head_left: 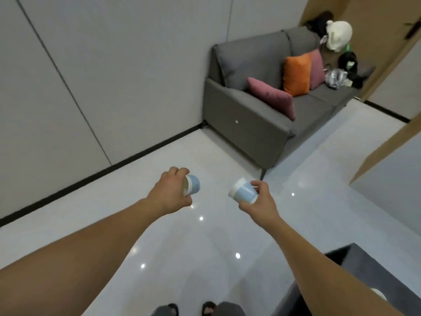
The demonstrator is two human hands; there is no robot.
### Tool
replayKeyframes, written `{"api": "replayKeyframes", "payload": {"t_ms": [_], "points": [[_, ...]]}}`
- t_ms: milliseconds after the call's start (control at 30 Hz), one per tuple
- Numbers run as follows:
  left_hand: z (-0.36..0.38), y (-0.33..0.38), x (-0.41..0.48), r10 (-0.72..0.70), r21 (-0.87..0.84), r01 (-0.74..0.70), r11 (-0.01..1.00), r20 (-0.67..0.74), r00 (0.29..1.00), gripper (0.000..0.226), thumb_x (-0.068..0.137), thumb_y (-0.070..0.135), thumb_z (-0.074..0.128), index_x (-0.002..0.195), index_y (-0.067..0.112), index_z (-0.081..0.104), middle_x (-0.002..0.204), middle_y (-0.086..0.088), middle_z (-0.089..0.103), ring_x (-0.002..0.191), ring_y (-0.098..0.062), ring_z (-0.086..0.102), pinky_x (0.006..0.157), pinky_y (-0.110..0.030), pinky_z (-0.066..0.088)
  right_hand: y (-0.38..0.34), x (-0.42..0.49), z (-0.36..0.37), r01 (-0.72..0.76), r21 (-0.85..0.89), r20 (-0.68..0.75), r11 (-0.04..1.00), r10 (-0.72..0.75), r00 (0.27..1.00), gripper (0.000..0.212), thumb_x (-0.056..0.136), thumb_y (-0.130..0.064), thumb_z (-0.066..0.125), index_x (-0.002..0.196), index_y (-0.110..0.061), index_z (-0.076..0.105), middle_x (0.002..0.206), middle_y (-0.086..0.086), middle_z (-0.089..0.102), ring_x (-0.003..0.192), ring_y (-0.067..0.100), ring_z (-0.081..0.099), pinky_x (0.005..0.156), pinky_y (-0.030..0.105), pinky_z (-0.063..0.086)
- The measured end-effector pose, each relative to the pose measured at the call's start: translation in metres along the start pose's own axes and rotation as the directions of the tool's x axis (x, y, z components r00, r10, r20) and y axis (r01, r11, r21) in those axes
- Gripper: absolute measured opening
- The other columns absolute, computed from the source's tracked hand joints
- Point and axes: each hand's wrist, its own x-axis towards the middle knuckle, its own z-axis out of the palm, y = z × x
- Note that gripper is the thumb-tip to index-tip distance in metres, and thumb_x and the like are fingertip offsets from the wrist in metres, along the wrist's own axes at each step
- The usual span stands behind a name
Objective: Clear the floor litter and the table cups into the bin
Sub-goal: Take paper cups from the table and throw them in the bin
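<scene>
**Two Cups in Hand Above the Floor**

At the bottom edge, the person's feet in dark sandals [208,307] stood on the glossy pale floor [205,247], which reflected small ceiling lights. At the lower right, the corner of a dark desk [364,265] showed behind the right forearm. A pale round shape sat on it, mostly hidden by the arm, and what it was could not be told.

Both bare arms reached forward over the floor. The left hand [173,190] was curled round the left cup [193,185], a blue and white paper cup. It lay on its side in the grip, with its cream inside turned towards the palm and its base pointing right. The right hand [259,201] gripped the right cup [243,192], of the same kind, with thumb and fingers round its lower part. This cup was tilted so that its white rim pointed up and to the left. The two cups were near each other but apart, and both were held in the air above the floor.

Farther off, a grey sofa [250,124] stood against the wall [91,76], which had a black skirting [91,179] along its foot. On the seat lay a pink cushion [271,96]. An orange cushion [296,74] was propped against the backrest. At the far end of the sofa a white bag [339,34] sat among dark bags.
</scene>
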Motion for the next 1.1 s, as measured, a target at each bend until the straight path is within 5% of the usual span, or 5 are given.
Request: {"api": "replayKeyframes", "payload": {"t_ms": [100,567,700,900,1100], "points": [[-0.031,-0.044,-0.038,-0.182,-0.031,0.180,0.983,-0.103,0.978,0.075,0.073,0.030,0.072,0.138,0.021,0.037,0.129,-0.003,0.041,0.111,-0.023,0.043,0.082,-0.030,0.041,-0.045,0.018,0.039,0.142,0.009,0.192,0.990,-0.141,0.971,0.094,0.073,-0.013,0.079,0.145,-0.041,0.026,0.113,-0.008,0.048,0.093,0.014,0.060,0.068,0.018,0.049],[-0.062,-0.150,-0.274,-0.759,-0.254,0.718,0.648,-0.288,0.583,0.077,0.072,0.031,0.075,0.138,0.022,0.036,0.128,-0.001,0.043,0.109,-0.020,0.047,0.079,-0.028,0.042,-0.148,-0.040,0.254,0.490,-0.046,0.724,0.871,-0.308,0.617,0.070,0.068,-0.025,0.079,0.124,-0.033,0.037,0.110,-0.008,0.054,0.086,0.009,0.059,0.057,0.016,0.045],[-0.077,-0.189,-0.348,-0.834,-0.319,0.777,0.542,-0.317,0.452,0.077,0.072,0.030,0.076,0.138,0.022,0.037,0.127,-0.001,0.043,0.107,-0.020,0.049,0.083,-0.030,0.046,-0.184,-0.091,0.324,0.586,-0.013,0.824,0.811,-0.323,0.465,0.115,0.063,-0.015,0.080,0.149,-0.044,0.009,0.126,-0.010,0.037,0.109,0.020,0.049,0.081,0.032,0.051],[-0.108,-0.263,-0.456,-0.882,-0.352,0.821,0.450,-0.321,0.346,0.078,0.072,0.030,0.077,0.138,0.021,0.036,0.128,-0.002,0.043,0.110,-0.021,0.049,0.087,-0.032,0.048,-0.227,-0.181,0.437,0.615,0.069,0.866,0.785,-0.353,0.354,0.079,0.066,-0.016,0.080,0.127,-0.035,0.035,0.118,0.004,0.049,0.089,0.015,0.057,0.054,0.018,0.047],[-0.148,-0.339,-0.545,-0.911,-0.353,0.856,0.378,-0.305,0.276,0.080,0.070,0.031,0.077,0.138,0.021,0.036,0.128,-0.003,0.043,0.110,-0.024,0.050,0.087,-0.035,0.048,-0.263,-0.266,0.531,0.627,0.142,0.871,0.766,-0.398,0.289,0.076,0.067,-0.051,0.083,0.123,-0.034,0.035,0.105,-0.011,0.054,0.088,0.007,0.059,0.063,0.015,0.047]]}}
